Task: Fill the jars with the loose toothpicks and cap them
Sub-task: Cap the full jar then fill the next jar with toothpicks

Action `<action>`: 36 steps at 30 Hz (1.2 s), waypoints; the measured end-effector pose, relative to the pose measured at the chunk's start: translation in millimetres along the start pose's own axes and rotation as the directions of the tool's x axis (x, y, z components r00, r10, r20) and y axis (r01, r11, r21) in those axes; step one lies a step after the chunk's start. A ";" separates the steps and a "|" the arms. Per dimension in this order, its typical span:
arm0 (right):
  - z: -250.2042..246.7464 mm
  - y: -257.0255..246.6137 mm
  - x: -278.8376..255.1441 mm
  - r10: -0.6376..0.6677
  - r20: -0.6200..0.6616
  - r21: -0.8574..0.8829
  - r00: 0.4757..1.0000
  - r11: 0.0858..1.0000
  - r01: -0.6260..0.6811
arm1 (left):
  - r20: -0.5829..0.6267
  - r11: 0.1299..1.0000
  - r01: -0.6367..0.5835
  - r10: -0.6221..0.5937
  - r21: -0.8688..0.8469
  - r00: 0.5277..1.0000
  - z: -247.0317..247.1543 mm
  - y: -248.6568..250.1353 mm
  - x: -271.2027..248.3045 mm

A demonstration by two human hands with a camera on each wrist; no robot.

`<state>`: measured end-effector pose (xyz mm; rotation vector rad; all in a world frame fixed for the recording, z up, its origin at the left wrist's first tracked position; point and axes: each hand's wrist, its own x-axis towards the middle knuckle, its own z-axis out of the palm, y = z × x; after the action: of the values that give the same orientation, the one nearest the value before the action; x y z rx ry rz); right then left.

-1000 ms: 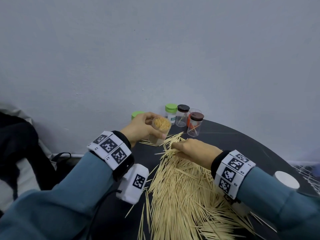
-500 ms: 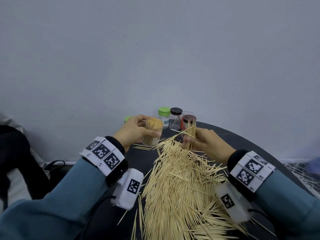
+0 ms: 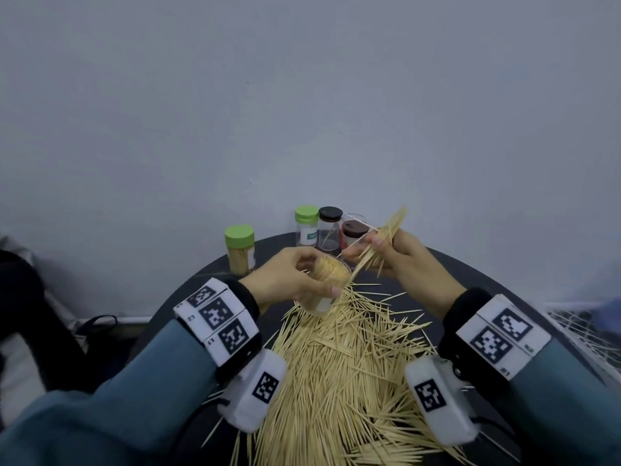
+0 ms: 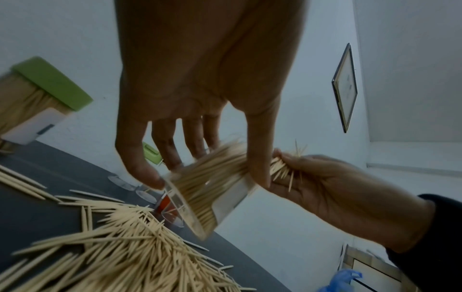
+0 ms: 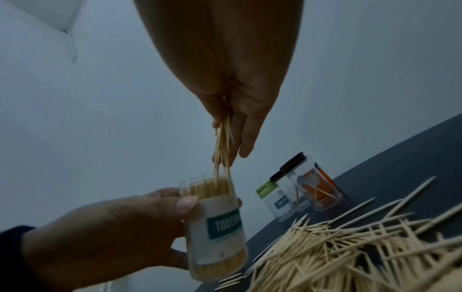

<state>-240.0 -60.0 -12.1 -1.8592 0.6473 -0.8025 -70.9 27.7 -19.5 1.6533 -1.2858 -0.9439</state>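
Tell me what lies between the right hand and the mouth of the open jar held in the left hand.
A bundle of toothpicks, pinched by the right hand, reaches down into the open jar that the left hand grips; the right wrist view shows it.

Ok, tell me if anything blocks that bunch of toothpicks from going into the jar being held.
No lid or finger covers the open jar in the left hand. Only the toothpicks already packed inside crowd its mouth under the bunch pinched by the right hand.

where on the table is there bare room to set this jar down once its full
Bare dark table lies left of the toothpick pile, in front of the green-lid jar. Another strip sits right of the right hand. The middle and the jar cluster are crowded.
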 end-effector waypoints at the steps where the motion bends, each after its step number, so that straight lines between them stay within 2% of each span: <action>1: 2.0 -1.7 0.2 -0.012 -0.008 0.016 1.000 1.000 0.012 | 0.005 1.000 -0.001 0.001 0.010 1.000 1.4 -0.5 0.9; 4: 7.3 -7.2 -0.6 -0.033 -0.027 0.082 0.999 0.996 0.035 | 0.015 1.000 -0.001 0.000 0.029 1.000 3.6 -2.0 1.6; 10: 10.9 -12.5 0.2 -0.078 -0.098 0.079 0.992 0.993 0.086 | 0.052 0.999 0.010 -0.013 0.042 0.999 7.0 -1.6 0.5; 13: 14.5 -9.5 -1.0 -0.050 -0.089 0.096 0.995 0.994 0.059 | 0.084 0.999 0.001 -0.005 0.045 0.996 10.6 -0.2 0.1; 19: 33.5 2.7 -9.9 0.070 0.019 0.182 0.997 0.981 -0.072 | 0.104 1.000 0.018 -0.020 0.019 0.994 12.8 -0.4 -1.4; 22: 39.1 5.3 -13.0 0.095 -0.013 0.129 0.995 0.987 -0.092 | 0.085 1.000 0.026 -0.027 0.008 0.996 12.0 -1.4 -1.4; 27: 42.0 5.0 -14.7 0.163 -0.009 0.204 0.987 0.966 -0.158 | 0.104 1.000 0.015 -0.015 -0.006 0.994 12.7 1.4 -3.7; 30: 42.1 2.0 -16.4 0.158 0.032 0.230 0.987 0.960 -0.161 | 0.119 1.000 0.004 -0.002 -0.018 0.993 12.7 2.7 -5.5; 36: 42.3 2.7 -15.2 0.108 -0.007 0.372 0.994 0.923 -0.098 | 0.134 1.000 0.009 -0.006 -0.018 0.991 13.4 4.9 -7.0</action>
<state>-217.6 -26.0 -31.4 -1.4603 0.5607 -0.8191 -86.2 31.8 -19.6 1.6036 -1.3563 -1.0841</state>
